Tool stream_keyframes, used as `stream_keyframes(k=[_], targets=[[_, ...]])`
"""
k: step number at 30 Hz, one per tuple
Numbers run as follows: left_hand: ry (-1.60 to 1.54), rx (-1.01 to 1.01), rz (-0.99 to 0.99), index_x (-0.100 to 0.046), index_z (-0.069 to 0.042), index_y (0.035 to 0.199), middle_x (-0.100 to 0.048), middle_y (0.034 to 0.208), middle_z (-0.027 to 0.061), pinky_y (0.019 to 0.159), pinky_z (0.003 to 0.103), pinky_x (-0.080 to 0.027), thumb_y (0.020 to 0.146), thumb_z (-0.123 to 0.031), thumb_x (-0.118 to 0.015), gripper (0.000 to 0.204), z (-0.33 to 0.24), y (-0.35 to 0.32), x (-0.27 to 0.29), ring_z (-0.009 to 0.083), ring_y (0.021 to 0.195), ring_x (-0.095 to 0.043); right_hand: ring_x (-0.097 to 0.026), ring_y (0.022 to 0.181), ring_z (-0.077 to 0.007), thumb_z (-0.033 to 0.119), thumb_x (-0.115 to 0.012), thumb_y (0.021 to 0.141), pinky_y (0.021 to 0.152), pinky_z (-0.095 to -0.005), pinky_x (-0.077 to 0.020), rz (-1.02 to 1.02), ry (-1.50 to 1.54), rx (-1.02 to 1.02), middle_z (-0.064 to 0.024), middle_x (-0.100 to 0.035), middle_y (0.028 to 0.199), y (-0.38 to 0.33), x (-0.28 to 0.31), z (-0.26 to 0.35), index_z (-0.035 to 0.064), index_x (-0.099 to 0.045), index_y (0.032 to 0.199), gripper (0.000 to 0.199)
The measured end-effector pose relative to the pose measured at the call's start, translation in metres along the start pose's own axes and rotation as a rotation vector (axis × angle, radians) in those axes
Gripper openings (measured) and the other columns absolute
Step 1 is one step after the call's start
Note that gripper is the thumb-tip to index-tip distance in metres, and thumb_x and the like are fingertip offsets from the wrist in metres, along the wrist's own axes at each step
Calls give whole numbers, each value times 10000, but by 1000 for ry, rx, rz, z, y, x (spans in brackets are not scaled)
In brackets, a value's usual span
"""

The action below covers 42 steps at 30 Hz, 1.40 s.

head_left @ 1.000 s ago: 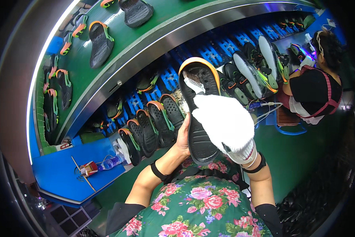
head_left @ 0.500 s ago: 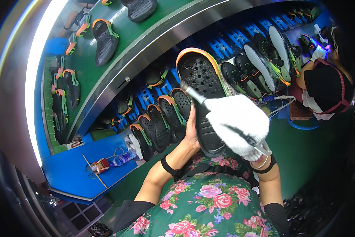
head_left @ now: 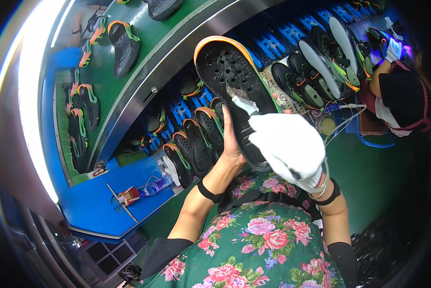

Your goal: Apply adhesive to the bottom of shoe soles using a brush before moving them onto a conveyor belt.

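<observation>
A black shoe sole [head_left: 220,72] with an orange and green rim stands tilted in front of me, its holed end pointing away. My left hand [head_left: 234,143] grips the sole from below and along its left edge; fingertips show past its right edge. My right hand [head_left: 290,149], in a white knitted glove, is closed round a brush [head_left: 244,104]. Its bristle end touches the inner face of the sole just below the holes, where the surface looks wet. The glove covers the rest of the brush.
Several like soles [head_left: 194,144] lean in a row at the left. Black sneakers [head_left: 297,85] stand at the right, near a co-worker's gloved hand [head_left: 394,50]. A green conveyor [head_left: 153,41] with more soles runs at the upper left. A plastic bottle [head_left: 156,185] lies on a blue table [head_left: 88,211].
The brush has moved from the sole's left rim inward to its middle. The sole has shifted up and left in the view.
</observation>
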<state>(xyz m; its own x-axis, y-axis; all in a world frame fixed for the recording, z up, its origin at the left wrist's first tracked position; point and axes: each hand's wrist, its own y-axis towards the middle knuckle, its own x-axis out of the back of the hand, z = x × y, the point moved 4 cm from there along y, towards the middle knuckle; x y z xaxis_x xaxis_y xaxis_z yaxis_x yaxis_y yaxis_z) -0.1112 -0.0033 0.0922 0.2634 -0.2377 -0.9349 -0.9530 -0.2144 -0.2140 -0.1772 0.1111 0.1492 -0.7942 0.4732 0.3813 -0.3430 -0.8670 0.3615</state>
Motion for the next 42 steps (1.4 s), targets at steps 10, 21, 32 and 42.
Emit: stream_keyframes(k=[10,21,32,42], targets=[[-116,-57,-46,-343,-86,1501,-489,1419,227,984,614,-491,839,-843,-387,1006,0,14,-3,440,1244,-541,-506,1319,-229,183,-556,978,1121,-364,-378,-10,117,45,-101,-534,1433,-8,6,-5,58,-496,1423,466],[-197,-50,69,-362,-101,1489,-517,1356,308,913,620,-523,814,-863,-405,1019,-11,22,-1,499,1097,-606,-683,1003,-270,-19,-704,796,853,-384,-537,-79,196,-68,-105,-721,1118,-5,4,4,75,-734,1094,314],[-177,-8,128,-359,-123,1487,-529,1342,321,866,638,-526,787,-875,-441,1031,-19,23,8,537,1034,-612,-645,1110,-240,119,-626,917,952,-352,-499,5,360,-52,-115,-696,1196,-12,-3,-2,13,-685,1188,297],[-258,-98,4,-397,-122,1471,-496,1391,289,860,654,-519,777,-878,-453,1027,-25,20,6,516,1067,-603,-696,967,-255,-3,-711,806,818,-334,-552,-73,168,152,-78,-733,1083,-16,-7,2,75,-729,1103,307]])
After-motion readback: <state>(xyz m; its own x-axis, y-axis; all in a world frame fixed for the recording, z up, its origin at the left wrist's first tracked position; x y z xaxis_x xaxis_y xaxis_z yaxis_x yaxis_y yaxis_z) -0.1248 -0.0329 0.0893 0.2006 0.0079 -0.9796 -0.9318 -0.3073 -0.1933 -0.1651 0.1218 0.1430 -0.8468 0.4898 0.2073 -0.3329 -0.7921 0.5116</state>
